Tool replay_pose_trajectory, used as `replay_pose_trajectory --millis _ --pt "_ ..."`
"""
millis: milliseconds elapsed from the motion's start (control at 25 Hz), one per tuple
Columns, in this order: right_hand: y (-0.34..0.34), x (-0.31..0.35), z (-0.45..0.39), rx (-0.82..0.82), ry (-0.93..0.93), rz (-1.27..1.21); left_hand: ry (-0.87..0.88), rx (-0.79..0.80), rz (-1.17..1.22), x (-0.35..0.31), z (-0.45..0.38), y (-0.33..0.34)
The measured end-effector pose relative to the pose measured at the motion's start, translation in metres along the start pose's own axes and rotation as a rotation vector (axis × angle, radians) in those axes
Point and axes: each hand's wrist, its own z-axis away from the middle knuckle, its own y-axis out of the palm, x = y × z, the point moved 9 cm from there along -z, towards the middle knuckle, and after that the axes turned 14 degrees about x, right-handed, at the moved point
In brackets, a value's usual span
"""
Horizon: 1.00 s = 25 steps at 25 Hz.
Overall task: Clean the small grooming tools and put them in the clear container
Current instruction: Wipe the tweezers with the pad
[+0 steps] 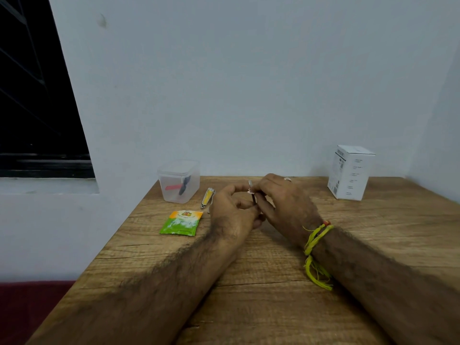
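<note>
A thin dark grooming tool with a metal tip [252, 192] stands nearly upright between my two hands above the wooden table [261, 282]. My left hand [232, 212] curls around its lower part, and my right hand [281, 202] pinches its upper part near the tip. A yellow nail clipper [207, 197] lies on the table just left of my left hand. The clear container [178, 181] stands at the table's far left corner with a black tool and a red piece inside it.
A green and orange sachet [181, 222] lies flat near the table's left edge, in front of the container. A white carton [349, 171] stands at the far right by the wall. A dark window is at the left.
</note>
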Motion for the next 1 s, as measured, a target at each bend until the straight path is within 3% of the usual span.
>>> replay_pose_trajectory --millis 720,1000 --pt "-0.001 -0.002 0.001 0.006 -0.045 -0.079 0.003 0.046 0.056 -0.002 0.0 0.001" --pt "0.0 0.005 0.001 0.058 -0.106 -0.104 -0.09 0.023 0.11 -0.006 0.0 -0.011"
